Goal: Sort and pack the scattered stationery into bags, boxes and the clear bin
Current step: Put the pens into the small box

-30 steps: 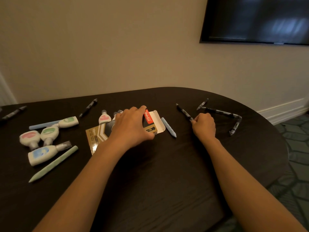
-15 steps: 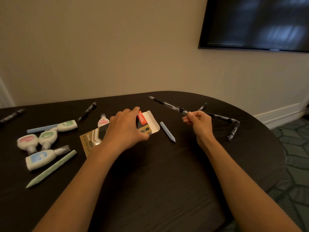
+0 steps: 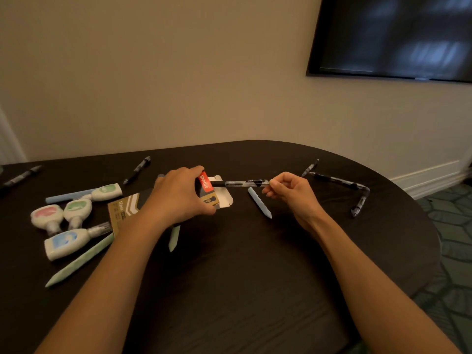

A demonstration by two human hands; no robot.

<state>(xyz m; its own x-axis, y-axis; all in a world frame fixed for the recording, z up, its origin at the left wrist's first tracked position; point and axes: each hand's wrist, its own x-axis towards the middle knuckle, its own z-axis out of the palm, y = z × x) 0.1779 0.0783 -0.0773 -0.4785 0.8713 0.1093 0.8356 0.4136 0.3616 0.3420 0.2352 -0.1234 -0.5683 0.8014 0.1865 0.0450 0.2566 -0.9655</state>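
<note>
pen (image 3: 245, 183) between hands, tip (black) at box (image 3: 217, 198)

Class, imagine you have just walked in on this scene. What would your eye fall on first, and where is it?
At the middle of the table, the right hand pinches a pen, its tip at the open end of the box that the left hand grips. To the left lies a cluster of white dispensers with pastel labels, and a dark screen hangs on the wall, upper right.

Gold-and-black box (image 3: 122, 212), red label (image 3: 205, 183); dark brown table (image 3: 242, 277)
</note>
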